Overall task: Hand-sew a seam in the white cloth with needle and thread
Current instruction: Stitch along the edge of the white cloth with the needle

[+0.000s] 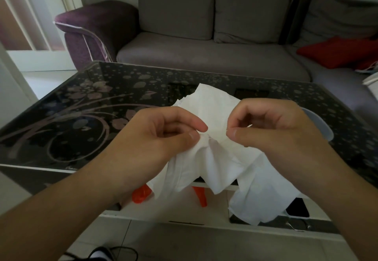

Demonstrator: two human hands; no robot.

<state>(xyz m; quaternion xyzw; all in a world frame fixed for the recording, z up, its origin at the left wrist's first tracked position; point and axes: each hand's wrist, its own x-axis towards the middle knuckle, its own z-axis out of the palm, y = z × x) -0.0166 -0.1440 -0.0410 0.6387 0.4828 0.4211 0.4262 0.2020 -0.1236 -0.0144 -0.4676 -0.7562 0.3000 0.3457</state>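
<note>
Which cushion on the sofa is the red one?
The red cushion lies flat on the seat at the right end of the sofa. The other cushions are grey and stand upright against the back.

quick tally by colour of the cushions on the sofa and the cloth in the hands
grey cushions: 3
red cushion: 1
white cloth, pinched by left hand and right hand: 1
total: 5
</note>
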